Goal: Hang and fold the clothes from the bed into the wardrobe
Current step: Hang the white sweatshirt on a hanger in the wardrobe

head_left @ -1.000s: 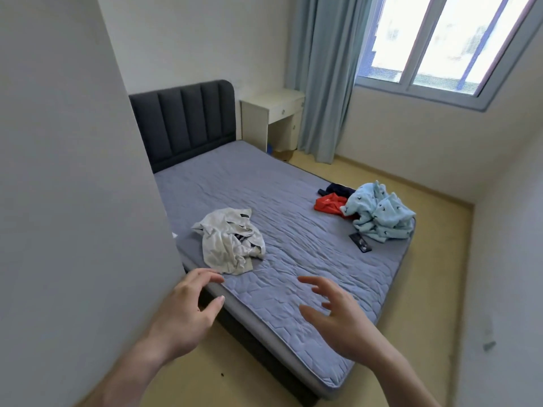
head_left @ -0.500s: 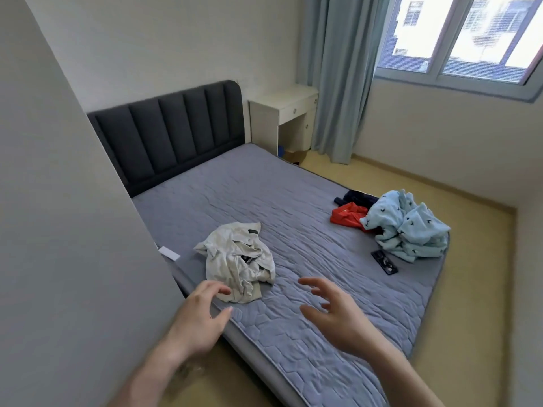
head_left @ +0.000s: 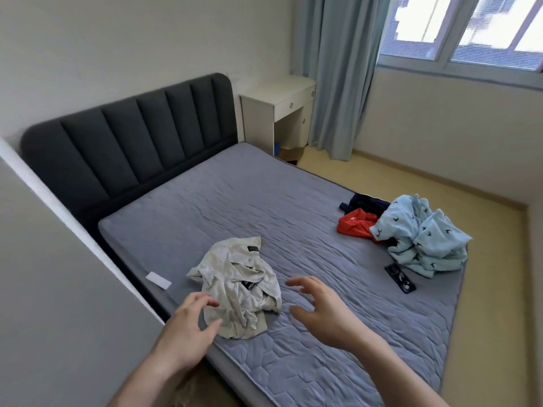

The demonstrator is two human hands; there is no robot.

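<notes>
Head view, angled down across the bed (head_left: 293, 218), close.

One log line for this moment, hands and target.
left hand open | right hand open | both flank cream garment | nothing held

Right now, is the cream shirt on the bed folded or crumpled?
Crumpled: the cream shirt lies bunched in an uneven heap on the bed.

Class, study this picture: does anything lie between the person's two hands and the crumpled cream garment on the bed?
Nothing visible does. The left hand and the right hand hover open on either side of the cream garment, only bare mattress around it. The phone and the light blue clothes lie well off to the right.
</notes>
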